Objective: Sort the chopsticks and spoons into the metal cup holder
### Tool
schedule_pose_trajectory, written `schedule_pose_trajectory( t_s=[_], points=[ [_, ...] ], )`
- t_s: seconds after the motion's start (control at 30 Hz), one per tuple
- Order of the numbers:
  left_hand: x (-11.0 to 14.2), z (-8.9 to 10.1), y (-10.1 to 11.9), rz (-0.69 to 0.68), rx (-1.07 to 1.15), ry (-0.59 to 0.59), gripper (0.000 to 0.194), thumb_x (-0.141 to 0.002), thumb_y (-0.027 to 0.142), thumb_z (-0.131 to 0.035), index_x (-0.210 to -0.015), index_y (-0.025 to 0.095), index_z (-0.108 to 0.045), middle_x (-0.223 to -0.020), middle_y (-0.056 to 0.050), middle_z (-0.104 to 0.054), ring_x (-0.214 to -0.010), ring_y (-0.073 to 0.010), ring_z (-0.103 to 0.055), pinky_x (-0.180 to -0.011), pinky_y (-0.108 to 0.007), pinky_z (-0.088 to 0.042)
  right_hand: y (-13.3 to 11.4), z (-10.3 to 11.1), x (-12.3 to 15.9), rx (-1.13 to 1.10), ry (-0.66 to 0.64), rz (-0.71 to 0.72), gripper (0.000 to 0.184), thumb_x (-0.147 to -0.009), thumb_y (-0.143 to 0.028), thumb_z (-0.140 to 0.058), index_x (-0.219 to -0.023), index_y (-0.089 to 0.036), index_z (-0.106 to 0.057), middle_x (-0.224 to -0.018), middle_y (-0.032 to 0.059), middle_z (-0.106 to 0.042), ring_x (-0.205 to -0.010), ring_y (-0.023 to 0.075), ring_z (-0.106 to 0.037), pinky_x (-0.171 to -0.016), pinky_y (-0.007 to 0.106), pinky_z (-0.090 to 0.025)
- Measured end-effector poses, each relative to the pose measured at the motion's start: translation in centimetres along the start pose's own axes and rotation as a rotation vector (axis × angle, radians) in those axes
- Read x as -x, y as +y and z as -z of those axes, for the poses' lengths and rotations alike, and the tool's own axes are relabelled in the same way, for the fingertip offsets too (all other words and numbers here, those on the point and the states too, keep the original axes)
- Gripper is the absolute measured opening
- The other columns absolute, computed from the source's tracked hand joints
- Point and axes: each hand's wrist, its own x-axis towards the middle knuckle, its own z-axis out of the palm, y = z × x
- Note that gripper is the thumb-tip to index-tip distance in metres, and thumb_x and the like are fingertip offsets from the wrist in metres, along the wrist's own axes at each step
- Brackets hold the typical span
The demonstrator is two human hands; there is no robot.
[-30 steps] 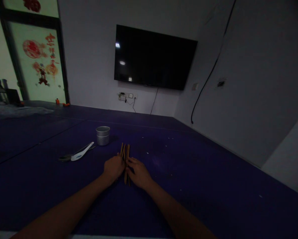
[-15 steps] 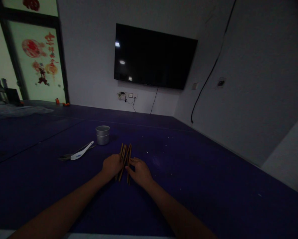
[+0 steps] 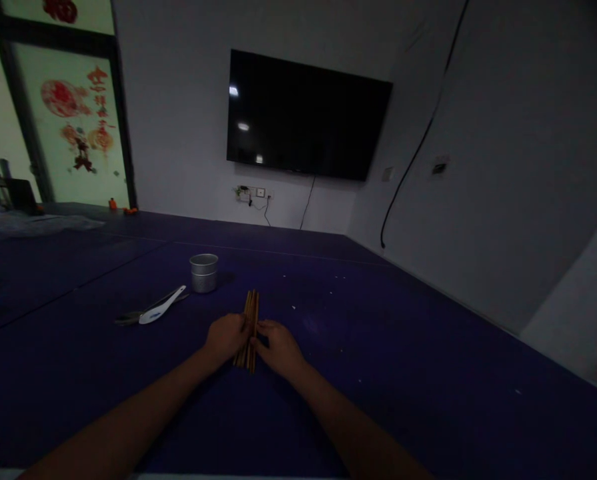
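We saw that the wooden chopsticks (image 3: 252,305) had just come together. Half a second earlier they were in two loose groups, some of them crossing, with a gap between our hands; at this moment they made one narrow bundle, almost parallel. Their ends, however, were not quite even, and the near ends spread a little. For the work in hand, we judged that this meant the sticks were in better order than before.

The bundle was in front of us, between our two hands, above or on the purple tabletop (image 3: 328,413). Our left hand (image 3: 227,335) was closed around its left side, with the thumb lying against the sticks. Our right hand (image 3: 278,348) touched the right side with the thumb and fingertips, but we could not tell if it also gripped any stick or only pressed.

The metal cup (image 3: 204,275) stood upright beyond the left hand, and the white spoon (image 3: 153,314) lay across darker utensils (image 3: 127,320); these had not changed their places.
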Motion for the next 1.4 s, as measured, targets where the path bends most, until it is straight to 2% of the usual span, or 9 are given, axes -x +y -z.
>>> schedule_pose_trajectory(
  t_s=[0.2,0.33,0.73,0.87,1.13,1.4],
  points=[
    [0.0,-0.1,0.0,0.012,-0.005,0.006,0.037,-0.088,0.036,-0.029,-0.097,0.019,-0.061,-0.093,-0.010,-0.067,-0.084,-0.0211,-0.064,-0.068,-0.028,-0.047,-0.3,-0.1,0.1,-0.043,0.027,-0.007,0.036,-0.084,-0.025,-0.049,-0.119,-0.017,-0.057,-0.118,0.0088,-0.060,-0.109,0.0206,-0.054,-0.093,0.033,-0.041],
    [0.1,0.0,0.1,0.007,-0.004,0.010,0.036,-0.088,0.035,-0.030,-0.102,0.020,-0.058,-0.094,-0.009,-0.067,-0.083,-0.0206,-0.064,-0.068,-0.028,-0.047,-0.5,0.0,0.2,-0.052,0.030,0.012,0.034,-0.084,-0.024,-0.048,-0.116,-0.018,-0.059,-0.118,0.0082,-0.060,-0.109,0.0202,-0.054,-0.092,0.032,-0.042],
    [0.0,0.0,0.0,-0.033,-0.040,-0.004,0.036,-0.089,0.032,-0.028,-0.100,0.019,-0.060,-0.093,-0.010,-0.068,-0.085,-0.0214,-0.064,-0.071,-0.030,-0.047,-0.7,0.4,0.2,-0.019,-0.015,0.048,0.027,-0.083,-0.021,-0.049,-0.105,-0.021,-0.064,-0.119,0.0055,-0.059,-0.109,0.0177,-0.054,-0.092,0.029,-0.041],
    [-0.1,-0.1,0.0,-0.029,-0.057,-0.001,0.037,-0.088,0.030,-0.028,-0.103,0.019,-0.060,-0.092,-0.011,-0.068,-0.086,-0.0232,-0.064,-0.072,-0.033,-0.048,-0.7,0.4,0.2,0.047,-0.039,0.055,0.029,-0.083,-0.022,-0.049,-0.108,-0.020,-0.063,-0.123,0.0067,-0.056,-0.113,0.0191,-0.051,-0.094,0.031,-0.040],
    [-0.6,-0.4,0.0,-0.022,-0.052,0.016,0.037,-0.088,0.028,-0.028,-0.098,0.019,-0.062,-0.087,-0.011,-0.068,-0.084,-0.0239,-0.065,-0.071,-0.033,-0.048,-1.4,-0.1,0.1,0.193,-0.034,-0.064,0.034,-0.087,-0.026,-0.043,-0.115,-0.019,-0.059,-0.125,0.0088,-0.054,-0.113,0.0223,-0.051,-0.095,0.035,-0.038],
    [-0.4,-0.2,0.0,-0.029,-0.034,0.007,0.040,-0.090,0.035,-0.026,-0.102,0.020,-0.060,-0.093,-0.010,-0.067,-0.085,-0.0226,-0.064,-0.071,-0.032,-0.048,-0.6,0.3,0.0,0.137,-0.056,0.020,0.033,-0.087,-0.026,-0.044,-0.115,-0.018,-0.059,-0.125,0.0092,-0.054,-0.113,0.0206,-0.051,-0.094,0.032,-0.039]
  ],
)
